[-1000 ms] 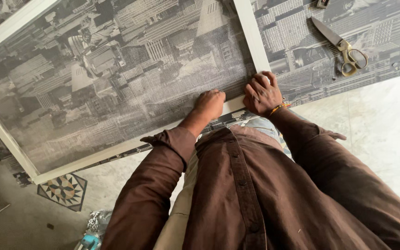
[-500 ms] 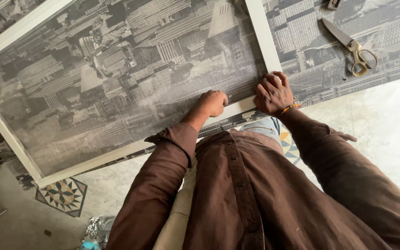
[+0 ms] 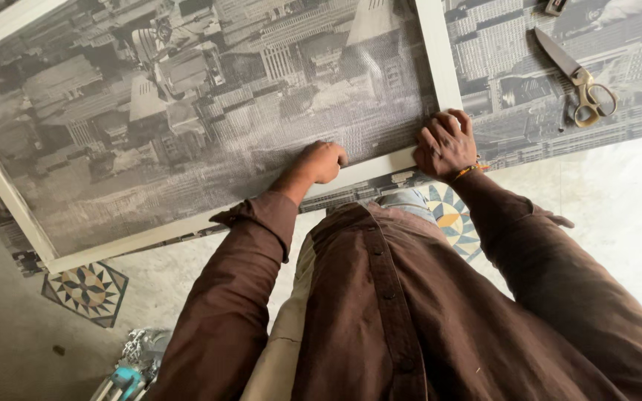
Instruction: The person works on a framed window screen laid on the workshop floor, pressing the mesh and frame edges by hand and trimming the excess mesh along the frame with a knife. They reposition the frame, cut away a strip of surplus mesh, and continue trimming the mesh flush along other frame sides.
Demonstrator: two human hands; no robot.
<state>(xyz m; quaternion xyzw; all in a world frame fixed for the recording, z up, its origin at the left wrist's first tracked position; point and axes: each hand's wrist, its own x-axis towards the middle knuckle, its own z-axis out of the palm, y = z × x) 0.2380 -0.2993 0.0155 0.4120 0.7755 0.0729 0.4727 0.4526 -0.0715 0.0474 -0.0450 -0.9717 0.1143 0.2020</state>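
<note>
White-painted wooden frame [image 3: 365, 172] lies flat on the floor, stretched over with fine grey mesh [image 3: 209, 111]; a black-and-white aerial city print [image 3: 618, 52] shows through and extends beyond the frame to the right. Left hand [image 3: 321, 162] is curled into a fist, knuckles on the mesh just inside the frame's near rail; whether it grips anything, cannot tell. Right hand [image 3: 446, 145] is spread, fingers together and bent, pressing down on the frame's near right corner where the upright rail meets the near rail. Orange thread band on right wrist. Scissors [image 3: 577, 74] with brass-coloured handles lie on the print, well apart from both hands. Patterned floor tile [image 3: 87, 289] sits near left.
</note>
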